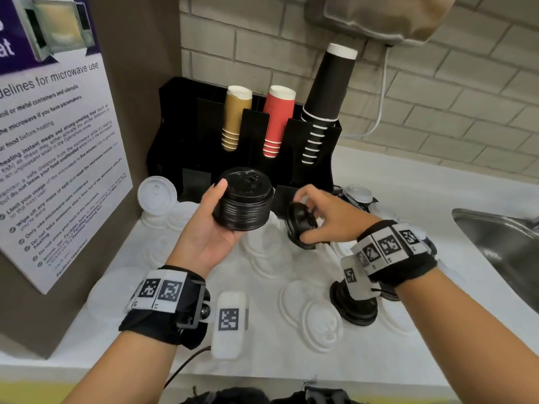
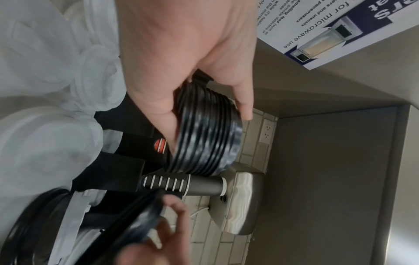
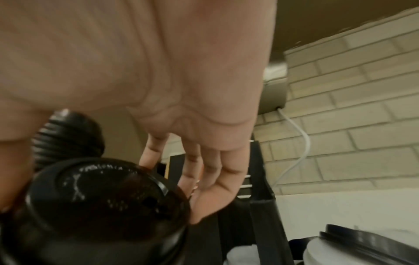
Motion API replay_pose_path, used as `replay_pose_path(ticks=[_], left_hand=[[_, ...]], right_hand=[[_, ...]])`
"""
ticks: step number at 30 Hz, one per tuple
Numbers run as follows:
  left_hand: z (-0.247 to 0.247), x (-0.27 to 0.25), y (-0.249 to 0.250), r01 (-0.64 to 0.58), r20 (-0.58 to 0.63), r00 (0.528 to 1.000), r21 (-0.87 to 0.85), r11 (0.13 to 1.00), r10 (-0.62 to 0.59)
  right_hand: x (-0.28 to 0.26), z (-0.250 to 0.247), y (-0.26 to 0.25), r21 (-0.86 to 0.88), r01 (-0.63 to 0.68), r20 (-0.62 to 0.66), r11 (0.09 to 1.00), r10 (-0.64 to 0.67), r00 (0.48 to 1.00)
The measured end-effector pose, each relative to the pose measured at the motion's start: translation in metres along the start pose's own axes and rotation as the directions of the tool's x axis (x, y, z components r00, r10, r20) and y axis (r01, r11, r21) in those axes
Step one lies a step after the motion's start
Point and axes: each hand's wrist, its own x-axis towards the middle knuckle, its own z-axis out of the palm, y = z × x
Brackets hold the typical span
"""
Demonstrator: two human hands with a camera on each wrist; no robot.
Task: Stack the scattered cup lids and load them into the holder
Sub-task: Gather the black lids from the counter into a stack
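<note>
My left hand (image 1: 215, 225) cups a tall stack of black cup lids (image 1: 243, 199) from below, thumb on its left rim; the ribbed stack (image 2: 204, 132) fills the left wrist view. Just to the right, my right hand (image 1: 318, 217) pinches a single black lid (image 1: 302, 225), tilted on edge, which looms large in the right wrist view (image 3: 97, 211). The black holder (image 1: 180, 135) stands behind, against the brick wall. White lids (image 1: 156, 193) lie scattered over the white counter. Another short pile of black lids (image 1: 354, 310) sits under my right wrist.
The holder carries gold cups (image 1: 234, 118), red cups (image 1: 277, 121) and black cups (image 1: 323, 112). A steel sink (image 1: 501, 243) is at the right. A microwave poster (image 1: 55, 135) covers the left wall. A white tagged block (image 1: 229, 325) lies near the counter's front edge.
</note>
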Motion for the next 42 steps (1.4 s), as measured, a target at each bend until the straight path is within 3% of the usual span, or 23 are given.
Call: replay_pose_path(ticks=[5, 8, 14, 19, 32, 35, 37, 39, 41, 42], left_hand=[[-0.002, -0.001, -0.002, -0.043, 0.036, 0.998, 0.051, 0.998, 0.042], [-0.006, -0.001, -0.004, -0.039, 0.084, 0.996, 0.096, 0.995, 0.031], [-0.007, 0.001, -0.009, -0.013, 0.169, 0.985, 0.247, 0.969, -0.030], [-0.003, 0.001, -0.013, 0.008, 0.192, 0.979, 0.329, 0.944, -0.075], [0.001, 0.001, -0.016, 0.006, 0.195, 0.978, 0.310, 0.951, -0.070], [0.000, 0.000, -0.012, -0.010, 0.132, 0.991, 0.271, 0.962, -0.027], [-0.001, 0.000, -0.009, -0.027, 0.094, 0.996, 0.247, 0.969, 0.004], [-0.004, 0.001, -0.005, -0.042, 0.070, 0.997, 0.230, 0.972, 0.027], [-0.006, 0.002, -0.002, -0.049, 0.057, 0.998, 0.232, 0.972, 0.037], [-0.007, 0.002, -0.001, -0.052, 0.056, 0.998, 0.237, 0.970, 0.039]], right_hand=[[-0.005, 0.004, -0.012, 0.443, 0.113, -0.276, 0.889, 0.015, 0.961], [-0.008, 0.009, -0.025, 0.552, 0.207, -0.359, 0.808, 0.006, 0.933], [-0.011, 0.013, -0.042, 0.385, 0.287, -0.452, 0.877, -0.092, 0.887], [-0.012, 0.012, -0.047, 0.279, 0.285, -0.433, 0.917, -0.145, 0.890], [-0.013, -0.001, -0.042, 0.158, 0.324, -0.348, 0.933, -0.254, 0.903], [-0.007, -0.010, -0.029, 0.250, 0.256, -0.458, 0.934, -0.119, 0.881], [0.003, -0.016, -0.011, 0.183, 0.025, -0.374, 0.983, 0.046, 0.926], [0.015, -0.015, 0.008, -0.165, -0.284, -0.133, 0.945, 0.264, 0.955], [0.024, -0.007, 0.019, -0.464, -0.402, -0.003, 0.789, 0.453, 0.892], [0.028, -0.002, 0.021, -0.509, -0.425, 0.022, 0.749, 0.505, 0.863]])
